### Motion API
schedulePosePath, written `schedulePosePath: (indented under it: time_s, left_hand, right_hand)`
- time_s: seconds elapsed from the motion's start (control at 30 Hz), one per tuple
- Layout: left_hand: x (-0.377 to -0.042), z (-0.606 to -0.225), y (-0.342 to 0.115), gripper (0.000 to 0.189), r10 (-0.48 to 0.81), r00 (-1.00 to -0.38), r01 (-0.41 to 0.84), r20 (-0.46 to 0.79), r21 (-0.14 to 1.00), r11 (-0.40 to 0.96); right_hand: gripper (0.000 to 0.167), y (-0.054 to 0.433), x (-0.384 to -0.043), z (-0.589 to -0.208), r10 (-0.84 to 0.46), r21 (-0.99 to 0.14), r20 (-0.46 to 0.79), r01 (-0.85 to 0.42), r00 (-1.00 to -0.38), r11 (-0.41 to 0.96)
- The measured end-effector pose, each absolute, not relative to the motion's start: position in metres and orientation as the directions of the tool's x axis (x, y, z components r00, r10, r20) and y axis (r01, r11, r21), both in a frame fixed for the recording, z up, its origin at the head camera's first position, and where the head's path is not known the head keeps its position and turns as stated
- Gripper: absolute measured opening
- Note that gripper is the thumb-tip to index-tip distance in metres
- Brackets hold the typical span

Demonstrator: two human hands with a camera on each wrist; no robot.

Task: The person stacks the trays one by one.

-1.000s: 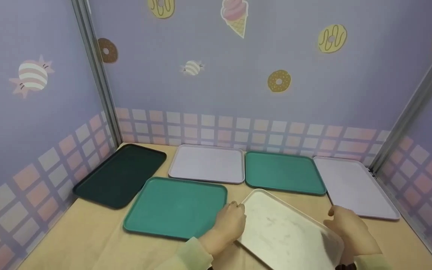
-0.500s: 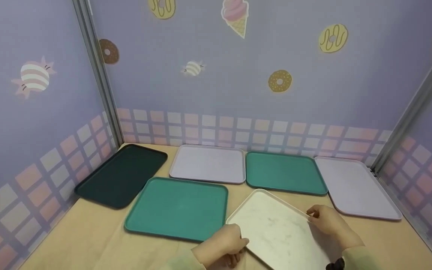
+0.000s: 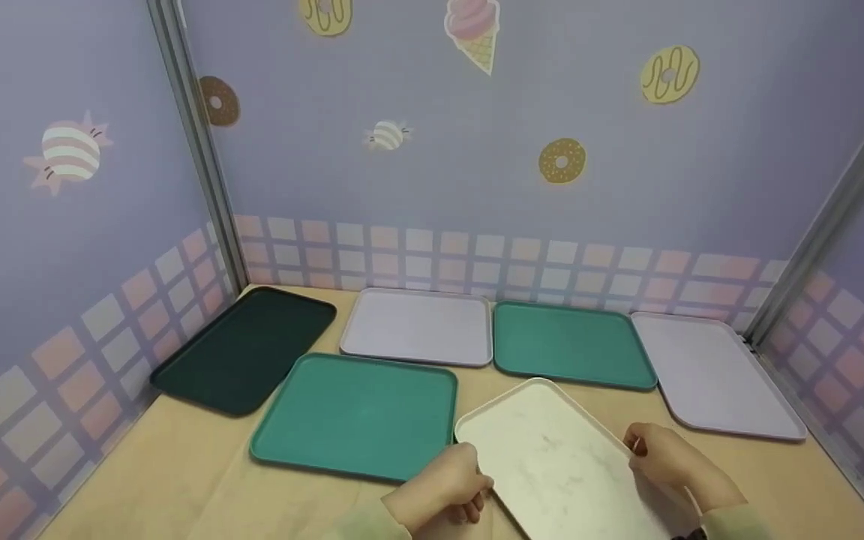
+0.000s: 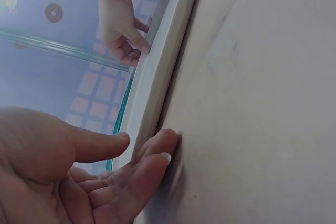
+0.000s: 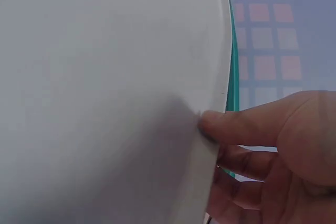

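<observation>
A cream tray (image 3: 552,461) with faint grey marks lies at an angle at the front. My left hand (image 3: 451,484) is at its left edge. In the left wrist view, the thumb (image 4: 113,145) stretches toward the tray's rim, with loosely bent fingers (image 4: 139,182) low beside the wall, not wrapped round it. My right hand (image 3: 668,457) pinches the opposite edge. Its thumb (image 5: 220,124) presses the inside of the rim, the other fingers bent behind it. The tray's near corner falls below the head view.
Left of the cream tray lies a green tray (image 3: 357,416), with a dark green tray (image 3: 248,352) beyond. Along the back wall are a pale lilac tray (image 3: 417,326), another green tray (image 3: 574,345) and a second lilac tray (image 3: 717,375). Panels enclose the beige table (image 3: 169,480).
Over the last second, both hands have shifted along the cream tray's edges. Since half a second ago, the tray has turned slightly, its far corner moving right, and my right hand has come a little nearer.
</observation>
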State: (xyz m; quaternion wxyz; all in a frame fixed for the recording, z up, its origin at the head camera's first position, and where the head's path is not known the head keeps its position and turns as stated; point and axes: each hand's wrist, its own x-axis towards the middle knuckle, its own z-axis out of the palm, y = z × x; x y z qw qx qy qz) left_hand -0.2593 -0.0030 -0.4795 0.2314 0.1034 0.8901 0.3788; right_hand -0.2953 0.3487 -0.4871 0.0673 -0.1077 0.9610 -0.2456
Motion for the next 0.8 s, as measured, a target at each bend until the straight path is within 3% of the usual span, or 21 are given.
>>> schedulePosePath:
  time_s: [0.27, 0.43, 0.6, 0.8]
  left_hand:
    - [-0.263, -0.483, -0.001, 0.036, 0.328, -0.89, -0.008, -0.316, 0.731, 0.683]
    - [-0.266, -0.484, 0.001, 0.02, 0.309, -0.898, -0.031, -0.313, 0.746, 0.665]
    - [-0.268, -0.484, 0.002, 0.07, 0.292, -0.907, -0.043, -0.304, 0.756, 0.653]
    - [-0.268, -0.483, 0.001, 0.072, 0.304, -0.926, 0.048, -0.222, 0.731, 0.681]
  right_hand:
    - [0.018, 0.348, -0.272, -0.487, -0.306, -0.512, -0.12, -0.205, -0.945, 0.834]
    - [0.021, 0.345, -0.26, -0.489, -0.312, -0.568, -0.161, -0.171, -0.936, 0.805]
    - [0.02, 0.339, -0.249, -0.491, -0.303, -0.625, -0.185, -0.125, -0.935, 0.77]
    - [0.02, 0.333, -0.237, -0.491, -0.275, -0.691, -0.222, -0.048, -0.936, 0.721]
